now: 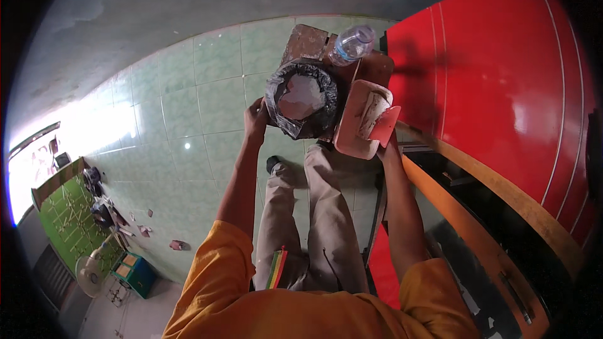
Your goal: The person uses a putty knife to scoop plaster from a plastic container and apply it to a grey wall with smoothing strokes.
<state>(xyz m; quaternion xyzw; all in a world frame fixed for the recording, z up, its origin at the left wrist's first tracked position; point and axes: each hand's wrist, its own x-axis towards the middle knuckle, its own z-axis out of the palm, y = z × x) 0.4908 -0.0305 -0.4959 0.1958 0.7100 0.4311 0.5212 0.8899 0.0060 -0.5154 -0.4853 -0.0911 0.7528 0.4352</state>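
Left hand (256,118): placed against the black-lined tub (274,102); whether its side is pinched cannot be told.
Right hand (389,147): placed at the pink tray's (349,119) lower right corner, beside the red flat piece (385,124); fingers mostly hidden, clasp unclear.
Tub: seen left of the tray; pale contents could be spilled by uneven lifting.
Red piece: could be slid off by tilting.
Clear bottle (353,46): seen beyond; could be toppled by a bump.
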